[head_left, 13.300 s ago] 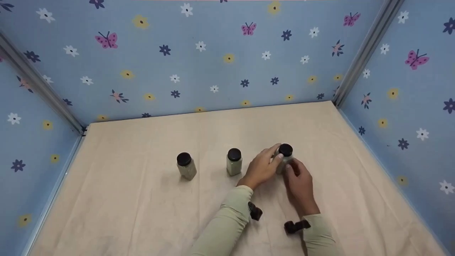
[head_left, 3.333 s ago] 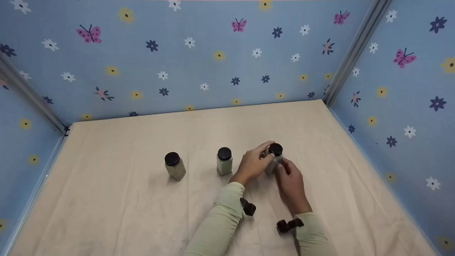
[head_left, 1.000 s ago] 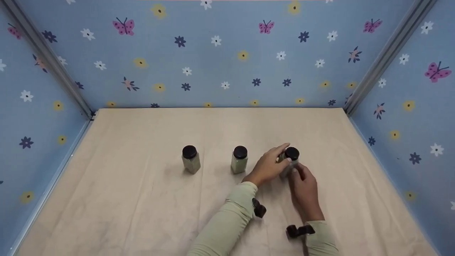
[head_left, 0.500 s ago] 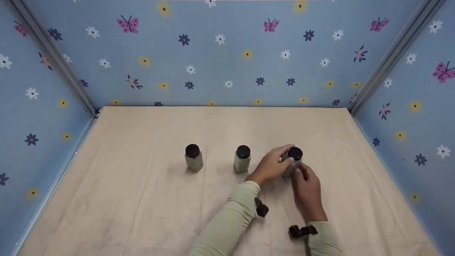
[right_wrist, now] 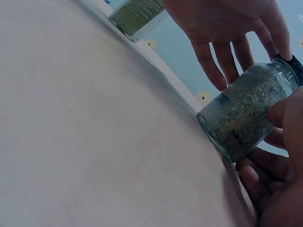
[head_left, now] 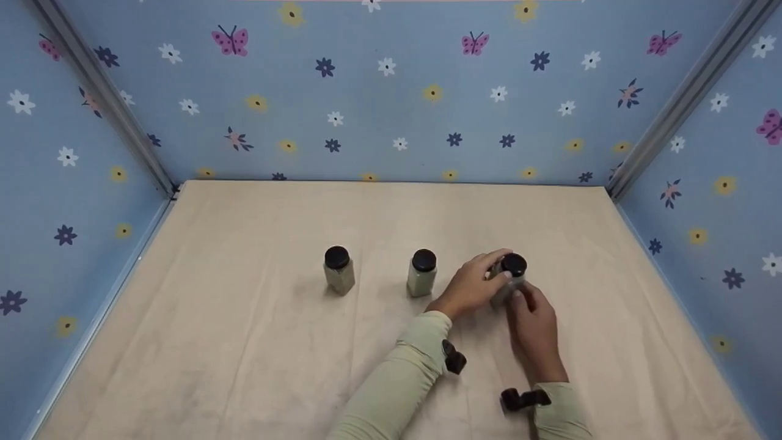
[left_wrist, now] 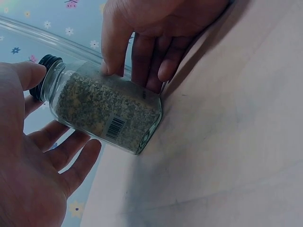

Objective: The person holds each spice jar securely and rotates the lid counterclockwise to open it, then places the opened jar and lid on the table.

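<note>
A glass spice jar [head_left: 506, 293] with a black screw lid stands upright on the cloth, between both hands. In the left wrist view the jar [left_wrist: 102, 106] shows coarse greenish-brown flakes and a barcode label. My left hand [head_left: 469, 286] pinches the lid between thumb and forefinger, its other fingers spread beside the glass. From the right, my right hand [head_left: 537, 321] holds the body with thumb and fingers, low on the jar [right_wrist: 248, 113]. Two similar jars stand upright to the left: a pale green one [head_left: 421, 278] and a brownish-green one [head_left: 339, 275].
Cream cloth [head_left: 275, 354] with light creases covers the table. A blue flowered panel [head_left: 366, 91] closes the back, and matching panels stand left and right with grey metal posts [head_left: 678, 110] in the corners. Black wrist cameras [head_left: 453, 357] sit at both cuffs.
The head view has shifted, so the whole scene sits farther right in the picture. Both hands keep their hold on the rightmost jar, and the other two jars stay in place.
</note>
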{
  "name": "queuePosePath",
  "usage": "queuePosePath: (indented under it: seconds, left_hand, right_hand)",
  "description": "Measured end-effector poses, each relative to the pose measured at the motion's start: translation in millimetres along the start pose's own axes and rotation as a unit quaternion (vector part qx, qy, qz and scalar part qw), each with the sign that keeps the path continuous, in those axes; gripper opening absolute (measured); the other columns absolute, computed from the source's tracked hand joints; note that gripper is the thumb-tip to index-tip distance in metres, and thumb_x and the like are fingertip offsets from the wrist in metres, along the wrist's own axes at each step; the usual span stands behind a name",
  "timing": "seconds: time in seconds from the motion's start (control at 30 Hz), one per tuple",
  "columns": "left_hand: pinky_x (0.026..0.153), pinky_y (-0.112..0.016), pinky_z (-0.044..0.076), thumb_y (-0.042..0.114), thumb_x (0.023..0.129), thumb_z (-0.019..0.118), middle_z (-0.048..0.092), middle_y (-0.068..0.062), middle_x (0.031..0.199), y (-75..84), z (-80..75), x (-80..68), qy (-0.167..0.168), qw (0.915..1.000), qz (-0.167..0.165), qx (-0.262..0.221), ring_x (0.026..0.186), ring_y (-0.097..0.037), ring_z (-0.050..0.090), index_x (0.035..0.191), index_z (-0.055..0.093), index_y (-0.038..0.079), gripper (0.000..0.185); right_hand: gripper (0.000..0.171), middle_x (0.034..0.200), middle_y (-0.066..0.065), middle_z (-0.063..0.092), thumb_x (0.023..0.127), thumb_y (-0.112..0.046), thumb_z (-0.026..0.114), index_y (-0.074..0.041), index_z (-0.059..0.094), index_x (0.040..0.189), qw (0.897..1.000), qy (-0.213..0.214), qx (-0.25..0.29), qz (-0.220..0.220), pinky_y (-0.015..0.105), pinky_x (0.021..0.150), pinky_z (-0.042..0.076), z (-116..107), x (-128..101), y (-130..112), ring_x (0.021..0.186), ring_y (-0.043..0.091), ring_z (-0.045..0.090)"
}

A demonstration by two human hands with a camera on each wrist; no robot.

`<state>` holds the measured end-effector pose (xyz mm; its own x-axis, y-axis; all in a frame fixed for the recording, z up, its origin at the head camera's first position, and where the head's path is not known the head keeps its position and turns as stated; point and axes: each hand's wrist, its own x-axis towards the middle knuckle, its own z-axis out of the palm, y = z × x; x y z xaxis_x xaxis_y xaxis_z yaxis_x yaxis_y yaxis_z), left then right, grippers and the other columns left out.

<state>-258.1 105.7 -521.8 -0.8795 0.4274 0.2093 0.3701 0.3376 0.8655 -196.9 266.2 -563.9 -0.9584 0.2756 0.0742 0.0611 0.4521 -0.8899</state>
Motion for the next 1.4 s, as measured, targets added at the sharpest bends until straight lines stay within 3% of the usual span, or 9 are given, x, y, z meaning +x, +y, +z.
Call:
queuePosePath:
  seconds: [0.3,0.53,0.7,1.1,1.4]
  left_hand:
    - [0.094,-0.028,0.048,0.034,0.100,0.061,0.061,0.006,0.128,-0.9,-5.3,2.1,0.018,0.9998,0.003,-0.011,0.115,-0.013,0.059,0.146,0.054,0.029,0.047]
    - [0.093,-0.026,0.049,0.032,0.100,0.061,0.062,0.007,0.128,-2.2,1.1,-1.5,0.007,0.9995,-0.006,-0.029,0.114,-0.009,0.060,0.144,0.055,0.029,0.045]
    - [0.092,-0.024,0.049,0.032,0.100,0.061,0.063,0.006,0.130,-1.8,5.0,-0.9,0.013,0.9995,0.003,-0.027,0.110,-0.006,0.061,0.143,0.056,0.029,0.043]
    - [0.091,-0.024,0.049,0.026,0.100,0.062,0.066,0.007,0.126,-2.2,4.6,1.3,0.034,0.9985,-0.003,-0.042,0.106,-0.004,0.061,0.140,0.059,0.024,0.040]
    - [0.093,-0.025,0.049,0.026,0.101,0.061,0.067,0.004,0.127,-1.0,3.6,2.0,0.038,0.9983,-0.003,-0.043,0.112,-0.012,0.063,0.139,0.060,0.022,0.038]
  right_hand:
    - [0.049,0.144,0.011,0.054,0.106,-0.036,0.048,-0.009,0.050,0.147,1.000,-0.006,0.009,-0.015,0.045,0.110,0.038,2.5,3.2,-2.5,0.136,0.025,0.047]
    - [0.048,0.143,0.011,0.054,0.106,-0.033,0.048,-0.008,0.050,0.147,1.000,-0.008,0.015,0.000,0.044,0.109,0.040,-0.2,-2.7,3.1,0.134,0.024,0.048]
    - [0.051,0.144,0.015,0.052,0.106,-0.033,0.048,-0.004,0.047,0.148,1.000,-0.007,0.029,-0.001,0.044,0.109,0.039,-1.8,-2.2,5.5,0.134,0.025,0.047]
    - [0.048,0.143,0.013,0.054,0.106,-0.033,0.049,-0.006,0.051,0.146,1.000,-0.007,0.022,-0.010,0.045,0.109,0.039,-3.6,0.4,1.1,0.134,0.026,0.048]
    - [0.049,0.144,0.010,0.054,0.105,-0.037,0.048,-0.009,0.051,0.146,1.000,-0.006,0.022,-0.011,0.045,0.109,0.039,-3.1,0.9,2.1,0.135,0.024,0.047]
